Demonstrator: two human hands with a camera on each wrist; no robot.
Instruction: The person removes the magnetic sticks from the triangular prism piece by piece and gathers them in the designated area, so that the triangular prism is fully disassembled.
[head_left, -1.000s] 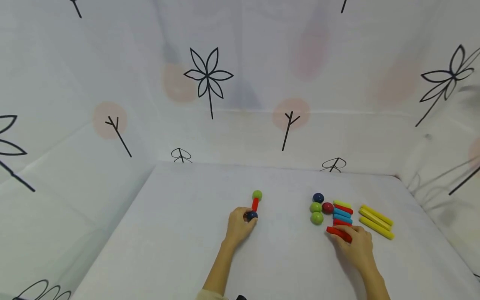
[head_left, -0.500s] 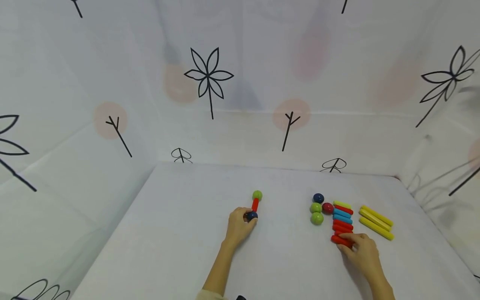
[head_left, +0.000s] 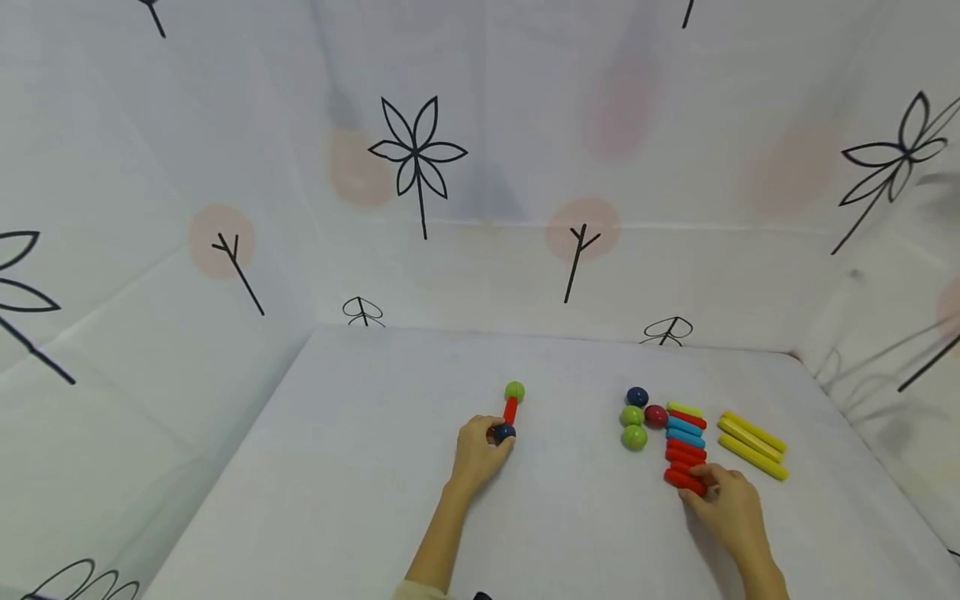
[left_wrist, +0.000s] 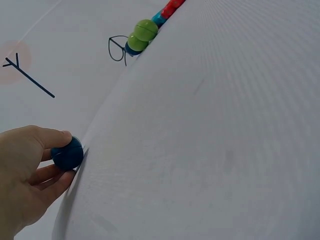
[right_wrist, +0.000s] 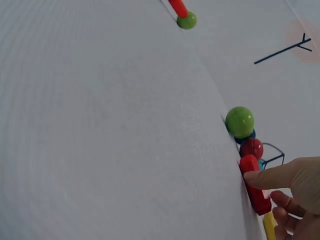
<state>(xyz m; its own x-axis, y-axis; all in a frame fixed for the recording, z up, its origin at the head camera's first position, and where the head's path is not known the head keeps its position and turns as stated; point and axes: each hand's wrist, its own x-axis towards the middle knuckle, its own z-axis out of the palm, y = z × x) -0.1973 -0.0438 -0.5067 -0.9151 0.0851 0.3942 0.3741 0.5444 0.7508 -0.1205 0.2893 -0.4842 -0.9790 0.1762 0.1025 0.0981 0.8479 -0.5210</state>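
My left hand (head_left: 477, 456) holds a dark blue ball (head_left: 506, 432) between thumb and fingers, low over the white table. From that ball a short red stick (head_left: 511, 409) runs away to a green ball (head_left: 514, 390). In the left wrist view the blue ball (left_wrist: 69, 154) sits against the fingertips. My right hand (head_left: 730, 507) pinches a red stick (head_left: 678, 480) at the near end of a row of coloured sticks. The right wrist view shows the thumb lying along this red stick (right_wrist: 258, 194), with the other fingers partly behind it.
Beyond the right hand the row continues with blue sticks (head_left: 686, 432), red ones and a light green one (head_left: 684, 409). Longer yellow sticks (head_left: 753, 448) lie to its right. Left of it sit a red ball (head_left: 656, 416), green balls (head_left: 633, 437) and a dark blue ball (head_left: 637, 396).
My right hand has moved right and nearer, bringing its red stick from a slant beside the row to the row's near end. My left hand stays on the blue ball.
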